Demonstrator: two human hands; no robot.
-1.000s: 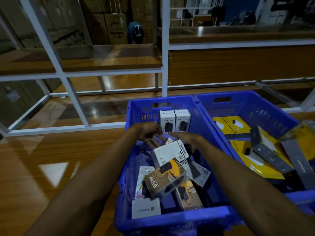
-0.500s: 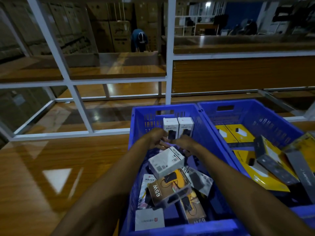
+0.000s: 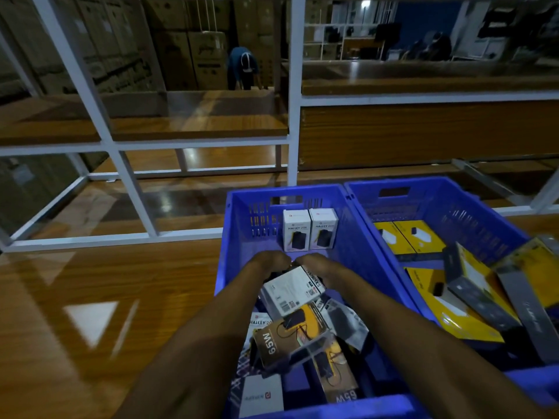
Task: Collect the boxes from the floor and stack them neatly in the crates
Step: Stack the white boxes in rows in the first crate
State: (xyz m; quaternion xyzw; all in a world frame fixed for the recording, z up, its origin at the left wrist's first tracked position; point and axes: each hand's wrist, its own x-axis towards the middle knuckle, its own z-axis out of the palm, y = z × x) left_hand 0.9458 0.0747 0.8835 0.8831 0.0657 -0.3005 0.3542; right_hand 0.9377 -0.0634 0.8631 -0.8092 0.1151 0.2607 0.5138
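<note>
Both my hands reach into the left blue crate (image 3: 236, 237). My left hand (image 3: 272, 261) and my right hand (image 3: 311, 263) meet knuckle to knuckle, fingers curled downward out of sight. Just in front of them a white box (image 3: 290, 290) lies tilted on a heap of loose boxes. I cannot tell whether the fingers grip it or something under it. Two white Halley boxes (image 3: 310, 229) stand upright side by side against the crate's far wall. A brown and yellow 65W box (image 3: 290, 337) lies on the heap nearer to me.
The right blue crate (image 3: 453, 201) touches the left one and holds yellow boxes (image 3: 411, 237) and grey boxes (image 3: 484, 300) lying askew. White shelf posts (image 3: 295, 116) stand just behind the crates. Wooden floor (image 3: 106, 297) stretches to the left. A person (image 3: 243, 71) bends over far back.
My hands have drawn closer together beyond the white box, and their fingers have curled under. The camera has tilted up and back a little. The white box has hardly shifted.
</note>
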